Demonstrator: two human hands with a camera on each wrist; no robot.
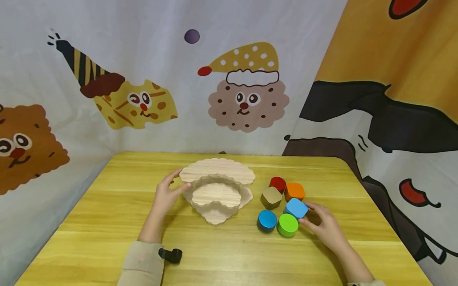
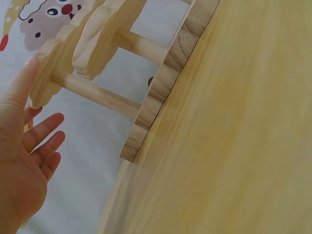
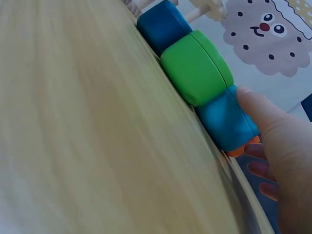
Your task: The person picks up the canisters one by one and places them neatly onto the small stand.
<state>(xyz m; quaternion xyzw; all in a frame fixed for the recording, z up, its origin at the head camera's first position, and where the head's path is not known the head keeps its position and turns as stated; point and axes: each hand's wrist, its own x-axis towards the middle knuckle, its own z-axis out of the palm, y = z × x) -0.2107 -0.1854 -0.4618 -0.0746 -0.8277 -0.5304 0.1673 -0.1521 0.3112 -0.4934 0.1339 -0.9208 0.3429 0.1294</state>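
In the head view, a pale wooden stand [image 1: 217, 171] with scalloped tiers stands near the table's middle. My left hand [image 1: 167, 195] pinches the left end of its highest tier between thumb and fingers. The left wrist view shows dowels [image 2: 97, 93] joining the tiers to a thick base [image 2: 156, 90]. On the right, my right hand [image 1: 325, 225] grips a light blue rounded-square tin [image 1: 296, 208] at its right side, thumb near, index finger far. Beside that tin are a green round tin [image 1: 288, 225], a blue round tin [image 1: 266, 221] and an orange square tin [image 1: 295, 192].
Behind these stand a beige angular tin [image 1: 271, 197] and a red round tin [image 1: 277, 184], close together in the same cluster. The yellow wood-grain table [image 1: 222, 258] ends at a printed cartoon curtain [image 1: 157, 47]. A black band [image 1: 171, 255] sits at the left cuff.
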